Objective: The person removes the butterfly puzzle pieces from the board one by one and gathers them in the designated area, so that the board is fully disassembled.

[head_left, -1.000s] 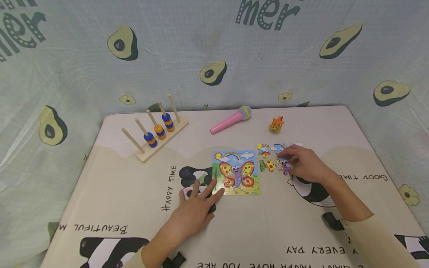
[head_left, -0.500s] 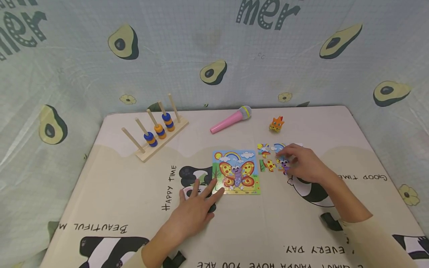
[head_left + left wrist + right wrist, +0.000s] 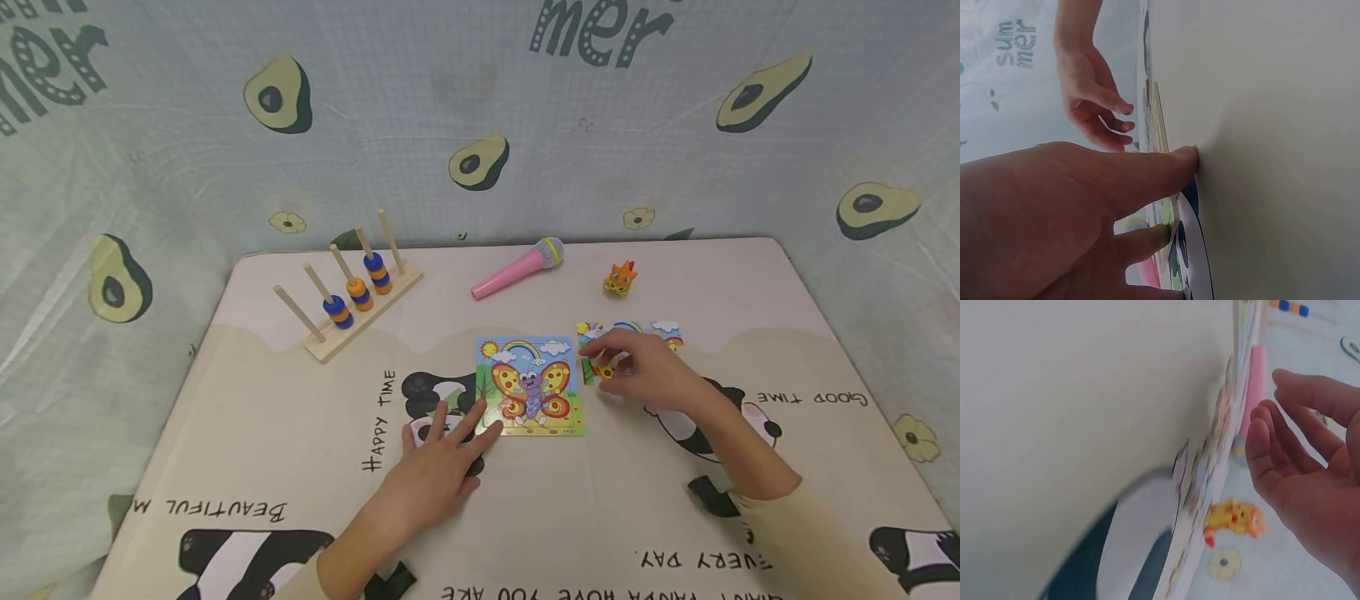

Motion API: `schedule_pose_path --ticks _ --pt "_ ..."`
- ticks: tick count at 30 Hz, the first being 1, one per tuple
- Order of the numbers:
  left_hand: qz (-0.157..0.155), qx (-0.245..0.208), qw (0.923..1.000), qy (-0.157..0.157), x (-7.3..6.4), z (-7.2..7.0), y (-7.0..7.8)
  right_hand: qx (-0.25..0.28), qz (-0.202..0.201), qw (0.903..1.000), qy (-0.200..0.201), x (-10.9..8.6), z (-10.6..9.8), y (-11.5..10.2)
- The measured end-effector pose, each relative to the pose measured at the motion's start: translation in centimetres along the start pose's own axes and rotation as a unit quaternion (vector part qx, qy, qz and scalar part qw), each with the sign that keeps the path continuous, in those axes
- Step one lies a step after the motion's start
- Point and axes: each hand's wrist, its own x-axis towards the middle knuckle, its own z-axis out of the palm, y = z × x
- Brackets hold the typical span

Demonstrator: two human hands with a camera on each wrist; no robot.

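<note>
A square butterfly puzzle (image 3: 529, 392) lies on the table in the head view. My left hand (image 3: 438, 479) rests palm down at its lower left, fingers spread, fingertips on its edge. In the left wrist view, a finger (image 3: 1147, 244) touches the puzzle's rim. To the right lie several loose puzzle pieces (image 3: 666, 331), partly covered by my right hand (image 3: 648, 367). That hand hovers just above them with softly bent fingers. Nothing shows between thumb and fingers in the right wrist view, where the hand (image 3: 1316, 456) stands apart from the pieces.
Behind, a wooden peg rack (image 3: 363, 312) with blue and orange rings stands at the left. A pink toy microphone (image 3: 510, 273) lies at the back middle. An orange toy figure (image 3: 619, 278) stands right of it. A patterned sheet (image 3: 480, 92) hangs behind the table.
My right hand has moved left from the right-hand pieces to over the left-hand ones, uncovering the upper right piece. My left hand has stayed in place on the puzzle's edge.
</note>
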Motion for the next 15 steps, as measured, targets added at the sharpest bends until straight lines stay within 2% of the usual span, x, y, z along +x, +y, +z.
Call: schedule_pose_path --ticks 4,15 --pt "-0.001 0.000 1.0000 0.001 -0.1 0.0 0.0 0.010 -0.005 0.9996 -0.026 1.0 1.2 -0.8" --pt "0.009 -0.006 0.9999 0.012 0.0 0.4 -0.4 -0.023 -0.034 0.9979 -0.050 2.9 3.5 -2.2"
